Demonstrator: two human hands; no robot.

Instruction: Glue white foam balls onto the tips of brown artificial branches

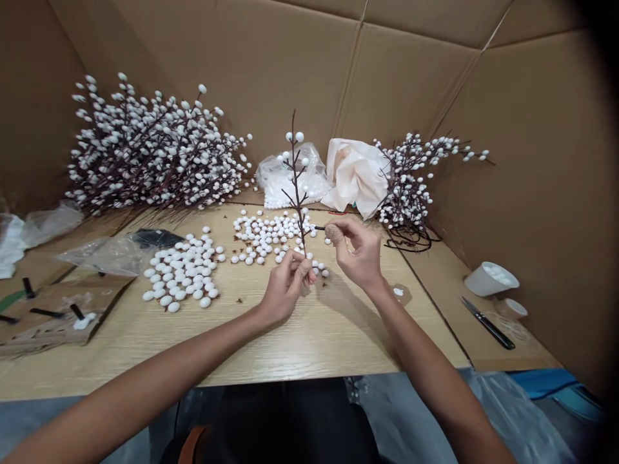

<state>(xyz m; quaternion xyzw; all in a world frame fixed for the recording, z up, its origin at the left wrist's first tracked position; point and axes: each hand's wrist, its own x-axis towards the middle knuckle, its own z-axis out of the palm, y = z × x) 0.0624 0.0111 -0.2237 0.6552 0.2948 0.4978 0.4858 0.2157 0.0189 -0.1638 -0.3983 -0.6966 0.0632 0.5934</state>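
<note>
My left hand (285,288) grips the base of a dark artificial branch (296,177) that stands upright and carries a few white foam berries. My right hand (353,251) pinches a short dark twig (319,227) between thumb and fingers, with its tip close to the branch stem. Below both hands, loose white foam berries lie in a heap (181,270) on the left and a second spread (271,235) behind my hands. Some berries sit just under my left fingers.
Large bundles of berry branches (155,148) (416,180) lean against cardboard walls (261,64). A plastic bag of berries (290,177) and crumpled white sheeting (355,177) stand behind the wooden table (242,341). A black-handled knife (488,322) and white cup (491,278) lie right.
</note>
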